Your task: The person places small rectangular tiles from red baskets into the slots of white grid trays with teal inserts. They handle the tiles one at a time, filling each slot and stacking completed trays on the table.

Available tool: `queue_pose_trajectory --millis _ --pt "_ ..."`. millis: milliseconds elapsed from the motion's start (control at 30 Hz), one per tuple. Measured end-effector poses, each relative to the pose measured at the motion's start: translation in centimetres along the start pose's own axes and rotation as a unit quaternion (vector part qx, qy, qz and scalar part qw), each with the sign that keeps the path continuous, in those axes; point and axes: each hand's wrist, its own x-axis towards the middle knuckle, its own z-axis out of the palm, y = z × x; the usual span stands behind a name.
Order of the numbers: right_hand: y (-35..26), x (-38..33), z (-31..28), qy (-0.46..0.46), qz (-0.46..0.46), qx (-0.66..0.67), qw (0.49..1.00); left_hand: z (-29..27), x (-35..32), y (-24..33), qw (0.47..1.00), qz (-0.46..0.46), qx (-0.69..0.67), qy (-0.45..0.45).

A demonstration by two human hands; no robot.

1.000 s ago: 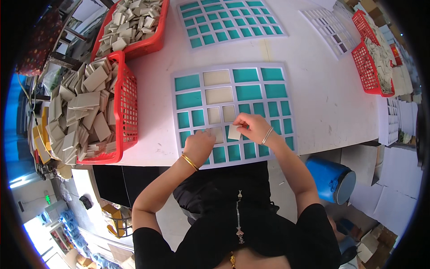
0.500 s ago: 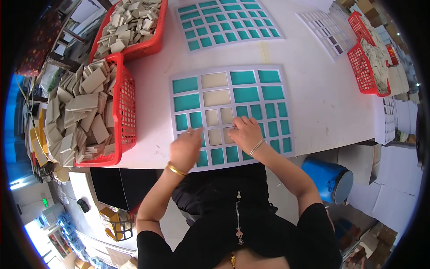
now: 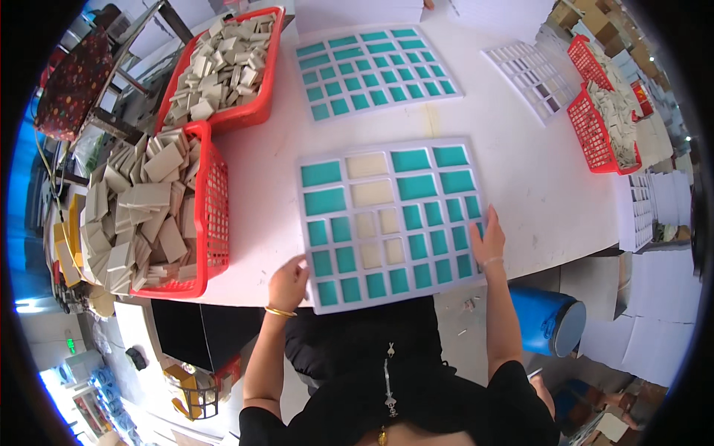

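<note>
A white grid frame (image 3: pixel 391 287) lies at the table's near edge, its front rim reaching that edge. Most of its cells show teal, while several in the second column and inner small rows hold cream tiles (image 3: pixel 372 193). My left hand (image 3: pixel 288 285) is closed on the frame's near left side, fingers curled at the rim. On the opposite side, my right hand (image 3: pixel 489 238) grips the right rim, thumb over the top and fingers along the outside. Both hands hold only the frame; some fingertips are hidden.
Two red baskets of cream tiles (image 3: pixel 201 215) (image 3: pixel 269 82) stand at the left. Farther back lies another teal-celled grid frame (image 3: pixel 379 74). At the right are an unfilled white grid (image 3: pixel 532 74), more red baskets (image 3: pixel 595 134) and a blue barrel (image 3: pixel 547 312) below the table.
Both hands have left the small inner cells and moved apart to the frame's left and right sides, taking hold there. The frame sits slightly turned. The whole view has shifted a little.
</note>
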Motion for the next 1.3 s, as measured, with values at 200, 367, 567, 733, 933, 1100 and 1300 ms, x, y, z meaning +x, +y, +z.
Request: queue_pose_trajectory --millis 200,367,567,733,933,1100,1300 --pt "13.9 2.9 -6.4 0.056 0.145 0.09 0.984 8.1 3.1 5.4 0.986 0.135 -0.049 -0.089" --pt "21.7 9.3 -16.1 0.109 0.246 -0.191 0.944 16.1 8.4 12.3 0.945 0.23 -0.072 -0.219" --pt "17.8 16.5 -15.0 0.282 0.024 -0.271 0.92 12.0 15.8 14.8 0.977 0.183 -0.109 -0.009" --pt "12.2 23.1 -2.7 0.148 -0.091 -0.098 0.98 4.2 25.6 6.0 0.946 0.13 -0.127 0.267" --pt "1.6 30.5 10.3 0.024 -0.031 0.083 0.996 -0.5 31.0 0.9 0.976 -0.041 -0.112 0.181" --pt "-1.2 32.1 13.8 0.033 0.104 0.23 0.967 -0.4 32.0 2.2 0.99 -0.008 -0.083 0.111" --pt "4.2 24.4 11.3 0.04 0.059 0.337 0.939 -1.2 23.8 4.3 0.98 -0.066 -0.179 0.051"
